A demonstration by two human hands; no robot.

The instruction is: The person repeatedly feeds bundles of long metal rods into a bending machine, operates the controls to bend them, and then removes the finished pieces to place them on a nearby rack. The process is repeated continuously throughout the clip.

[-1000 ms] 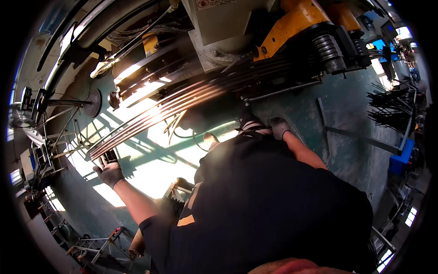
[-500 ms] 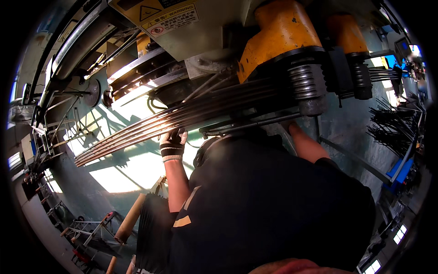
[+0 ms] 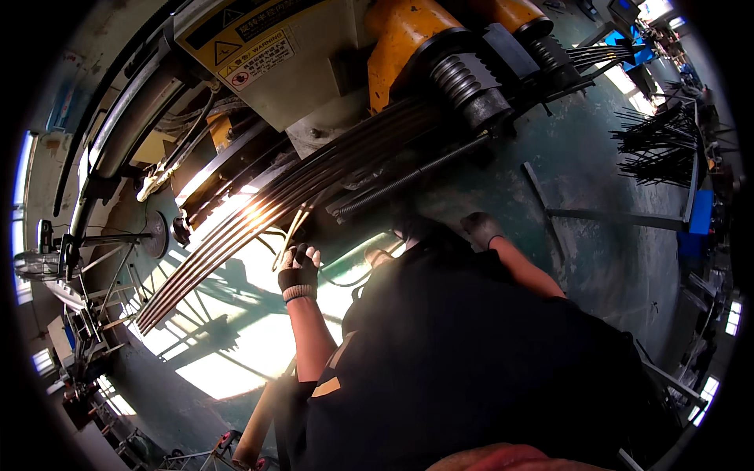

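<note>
Several long thin metal rods (image 3: pixel 236 228) lie side by side, slanting from the orange-headed machine (image 3: pixel 412 35) down to the left. Just below them is my left hand (image 3: pixel 299 275), in a dark glove with pale fingertips. Its fingers are loosely bent and apart, with nothing seen in them, and a gap separates it from the rods. A thin tan bar (image 3: pixel 294 231) passes close beside its fingers. My right hand (image 3: pixel 479 228), also gloved, is below the machine's coil spring (image 3: pixel 455 74), away from the rods; its fingers are too dark to make out.
A long thin spring (image 3: pixel 408 177) runs along the machine's lower edge. At the right, a metal frame (image 3: pixel 620 218) stands near a pile of dark rods (image 3: pixel 656 145). A round-based stand (image 3: pixel 157 235) is at the left, and a cardboard tube (image 3: pixel 255 428) lies lower left.
My left hand has come away from the rods' underside. My right hand has come out from behind the machine's spring. The view has turned, and the rods slant more steeply.
</note>
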